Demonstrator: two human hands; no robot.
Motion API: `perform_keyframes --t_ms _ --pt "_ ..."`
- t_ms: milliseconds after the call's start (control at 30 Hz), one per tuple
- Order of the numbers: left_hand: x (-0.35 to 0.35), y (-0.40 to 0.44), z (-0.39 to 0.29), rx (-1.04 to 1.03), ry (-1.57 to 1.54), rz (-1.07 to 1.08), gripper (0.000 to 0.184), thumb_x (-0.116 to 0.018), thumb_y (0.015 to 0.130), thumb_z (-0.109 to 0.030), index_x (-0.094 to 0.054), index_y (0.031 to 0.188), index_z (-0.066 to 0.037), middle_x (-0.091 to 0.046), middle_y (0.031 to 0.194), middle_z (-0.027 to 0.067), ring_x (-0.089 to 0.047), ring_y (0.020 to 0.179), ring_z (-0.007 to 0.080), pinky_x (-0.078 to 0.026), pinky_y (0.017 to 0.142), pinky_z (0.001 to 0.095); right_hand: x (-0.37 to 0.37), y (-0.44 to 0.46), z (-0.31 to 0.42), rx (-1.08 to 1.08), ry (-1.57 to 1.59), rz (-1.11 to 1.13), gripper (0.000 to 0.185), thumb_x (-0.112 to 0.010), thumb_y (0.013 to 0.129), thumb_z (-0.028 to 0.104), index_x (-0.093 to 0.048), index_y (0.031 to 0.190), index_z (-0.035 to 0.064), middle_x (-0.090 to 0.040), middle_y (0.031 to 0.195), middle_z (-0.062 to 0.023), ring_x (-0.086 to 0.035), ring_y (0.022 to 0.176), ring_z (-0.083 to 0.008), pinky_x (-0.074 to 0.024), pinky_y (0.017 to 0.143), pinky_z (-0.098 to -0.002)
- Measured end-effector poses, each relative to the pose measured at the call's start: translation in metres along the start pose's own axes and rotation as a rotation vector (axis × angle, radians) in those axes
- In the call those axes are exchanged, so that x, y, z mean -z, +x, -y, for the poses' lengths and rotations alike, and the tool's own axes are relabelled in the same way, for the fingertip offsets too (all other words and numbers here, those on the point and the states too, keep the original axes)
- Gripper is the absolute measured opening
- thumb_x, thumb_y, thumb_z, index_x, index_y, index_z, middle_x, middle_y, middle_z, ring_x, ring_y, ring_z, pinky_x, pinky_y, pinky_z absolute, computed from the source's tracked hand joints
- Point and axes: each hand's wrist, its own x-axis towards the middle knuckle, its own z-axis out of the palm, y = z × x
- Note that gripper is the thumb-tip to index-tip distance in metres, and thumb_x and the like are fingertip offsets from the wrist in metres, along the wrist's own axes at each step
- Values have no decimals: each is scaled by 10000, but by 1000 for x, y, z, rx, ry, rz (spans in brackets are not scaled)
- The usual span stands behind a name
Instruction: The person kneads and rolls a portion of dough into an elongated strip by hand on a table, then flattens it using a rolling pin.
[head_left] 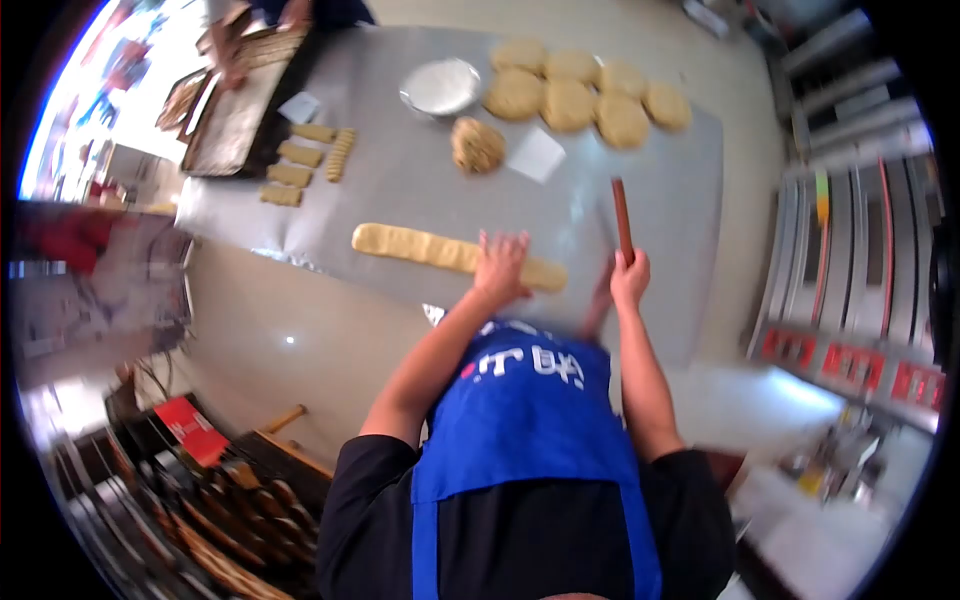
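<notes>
A long pale dough log (415,246) lies across the near part of the metal worktable (665,200). My left hand (502,268) rests on top of it, towards its right end, with the fingers spread over the dough. Raised to the right of the log, my right hand (630,278) is closed around the lower end of a thin brown rolling pin (622,212), which points up and away from me. Beyond the log sit a rough lump of dough (477,146) and a white square scraper (537,155).
Several flat round doughs (568,104) lie at the far right, beside a bowl of white powder (441,87). Short cut dough pieces (290,174) lie at left near a baking tray (228,130), where another person's hand (232,72) reaches in. Ovens (850,270) stand to the right.
</notes>
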Motion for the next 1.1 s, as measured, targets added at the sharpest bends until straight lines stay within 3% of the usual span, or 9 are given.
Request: perform_keyframes --t_ms 100,233,267,400,533,600,700,900,1100 --pt "-14 -9 20 0 10 63 1345 -947 634 -624 -311 1682 -71 -454 1656 120 -365 1572 302 -138 1317 670 13 -28 -8 -44 17 5 322 -829 923 203 -676 1148 32 -703 1040 -179 -668 987 -426 -537 865 -509" --pt "-31 -7 49 -53 -275 -203 1086 -895 799 -495 -385 1632 -20 -539 1581 175 -466 1497 368 -160 1322 634 37 -58 36 -6 -16 76 295 -823 888 136 -687 1138 62 -689 1062 -135 -665 1024 -397 -540 884 -493" --pt "-35 -2 52 13 -407 -323 951 -855 878 -441 -427 1606 -3 -586 1533 198 -505 1462 392 -181 1324 610 38 -60 48 118 -16 101 297 -819 870 111 -698 1137 65 -689 1054 -128 -668 1017 -384 -542 880 -486" --pt "3 12 40 -51 -448 -226 621 -655 1057 -346 -527 1529 36 -635 1475 240 -531 1440 411 -260 1314 528 28 -71 94 463 -9 320 321 -802 837 78 -739 1152 87 -701 1089 -88 -674 1038 -338 -545 909 -449" --pt "-24 5 39 -120 -124 -165 704 -550 1085 -454 -478 1575 45 -514 1615 257 -377 1580 409 -225 1330 537 8 -79 97 468 -83 325 396 -763 927 168 -705 1307 69 -682 1338 -117 -626 1276 -351 -490 1063 -483" --pt "-26 -4 37 -127 -112 -183 708 -550 1083 -444 -462 1585 47 -479 1643 254 -341 1599 405 -205 1337 539 7 -89 90 413 -194 261 530 -673 1033 331 -608 1484 60 -563 1576 -154 -487 1488 -388 -425 1164 -521" --pt "-23 -10 32 -140 -119 -191 748 -545 1078 -433 -390 1625 53 -376 1705 269 -255 1632 428 -148 1349 564 5 -97 87 398 -261 333 643 -561 1089 464 -517 1584 57 -458 1685 -151 -369 1579 -407 -357 1227 -557" --pt "-22 40 38 -132 -112 -231 847 -565 1055 -458 -301 1654 80 -304 1710 345 -186 1640 482 -99 1347 597 -29 -51 91 386 -421 307 649 -531 1095 486 -496 1619 105 -388 1734 -128 -263 1623 -427 -256 1289 -595" --pt "-34 -8 29 -119 -120 -220 864 -589 1047 -460 -300 1658 77 -237 1742 334 -150 1652 473 -90 1350 590 -4 -90 92 341 -293 376 672 -619 1055 413 -472 1637 111 -316 1771 -116 -225 1640 -423 -221 1302 -614"
